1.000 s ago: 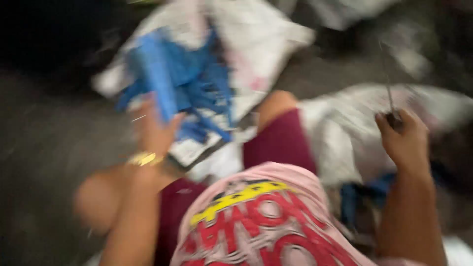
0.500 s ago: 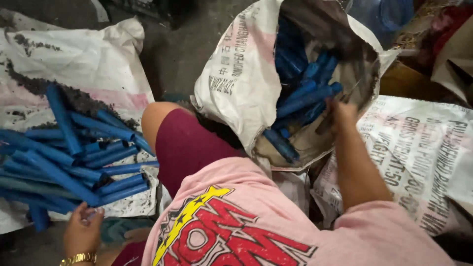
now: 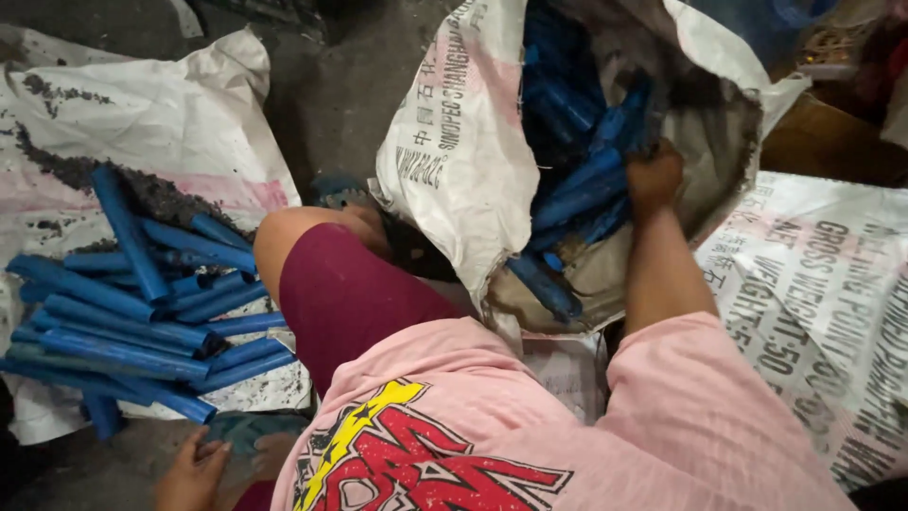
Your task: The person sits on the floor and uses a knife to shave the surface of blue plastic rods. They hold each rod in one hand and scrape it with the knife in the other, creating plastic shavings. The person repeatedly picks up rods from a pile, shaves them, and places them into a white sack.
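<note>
We see a big white woven sack (image 3: pixel 454 161) propped open on the floor, with blue tubes (image 3: pixel 577 194) inside, and a flattened sack (image 3: pixel 170 114) at left carrying a pile of blue tubes (image 3: pixel 132 322). Our right hand (image 3: pixel 654 178) reaches into the open sack, fingers curled around tubes. Our left hand (image 3: pixel 194 473) rests low near the pile, fingers loosely spread, holding nothing.

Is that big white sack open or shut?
Open. The white sack gapes wide, blue tubes show inside, and the right hand reaches into it.
</note>
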